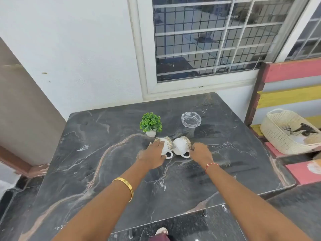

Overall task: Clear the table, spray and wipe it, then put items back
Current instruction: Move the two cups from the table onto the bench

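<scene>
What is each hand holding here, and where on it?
Left hand grips the left cup around its body; right hand grips the right cup at its side. Both cups are tilted.

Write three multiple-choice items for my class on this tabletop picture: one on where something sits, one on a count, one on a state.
1. Where is the glass ashtray relative to the potted plant?
A. To its right, farther along the table
B. Inside the wicker basket
C. Under the left hand

2. How many white cups are on the marble table?
A. One
B. Two
C. Four

3. How do the cups stand?
A. Upright
B. Stacked
C. Tipped, rims toward each other

Answers: 1 A, the ashtray sits apart on the plant's right. 2 B, the left cup and right cup show. 3 C, both lean under the left hand and right hand.
</scene>
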Demonstrator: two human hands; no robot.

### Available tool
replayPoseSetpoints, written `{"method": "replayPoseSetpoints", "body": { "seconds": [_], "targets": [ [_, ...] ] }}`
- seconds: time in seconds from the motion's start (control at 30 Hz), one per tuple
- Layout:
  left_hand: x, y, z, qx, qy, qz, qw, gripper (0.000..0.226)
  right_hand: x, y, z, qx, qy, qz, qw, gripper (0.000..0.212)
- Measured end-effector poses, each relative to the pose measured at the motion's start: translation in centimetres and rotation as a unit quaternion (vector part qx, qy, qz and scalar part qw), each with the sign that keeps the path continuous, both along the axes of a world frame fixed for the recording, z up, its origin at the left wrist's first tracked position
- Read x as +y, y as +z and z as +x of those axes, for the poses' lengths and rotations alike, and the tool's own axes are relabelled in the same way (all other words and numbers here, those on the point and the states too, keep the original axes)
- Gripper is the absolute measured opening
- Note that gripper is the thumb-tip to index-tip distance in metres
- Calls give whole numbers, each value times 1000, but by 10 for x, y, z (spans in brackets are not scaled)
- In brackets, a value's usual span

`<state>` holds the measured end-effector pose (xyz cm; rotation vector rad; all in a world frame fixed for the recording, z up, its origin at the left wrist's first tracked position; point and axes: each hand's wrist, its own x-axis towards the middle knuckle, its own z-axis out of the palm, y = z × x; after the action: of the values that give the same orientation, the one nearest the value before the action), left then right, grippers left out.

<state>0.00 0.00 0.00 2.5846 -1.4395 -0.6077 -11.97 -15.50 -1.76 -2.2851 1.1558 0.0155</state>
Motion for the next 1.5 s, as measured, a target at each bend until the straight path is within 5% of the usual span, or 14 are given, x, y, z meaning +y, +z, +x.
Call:
{"method": "replayPoseSetpoints", "body": {
  "seconds": [0.17, 0.47, 0.67, 0.97, 1.27, 1.5],
  "targets": [
    [-21, -7, 14, -17, -4, -39, 999, 65, -6, -10, 4, -10, -53, 60, 997, 28],
    [-45, -13, 30, -3, 9, -49, 999, 66, -8, -18, 8, -35, -89, 83, 992, 6],
    [-55, -12, 25, -66, 15, 29, 997, 81, -7, -13, 12, 18, -59, 107, 992, 38],
    [-28, -18, 37, 80, 61, -73, 992, 83, -8, 2, 16, -132, -114, 170, 970, 16],
    [14, -19, 43, 151, 136, -218, 955, 75, 22, 8, 17, -127, 35, 109, 985, 29],
    [47, -24, 48, 174, 206, -222, 937, 71, 25, -9, 11, -97, 41, 142, 984, 34]
  ]
}}
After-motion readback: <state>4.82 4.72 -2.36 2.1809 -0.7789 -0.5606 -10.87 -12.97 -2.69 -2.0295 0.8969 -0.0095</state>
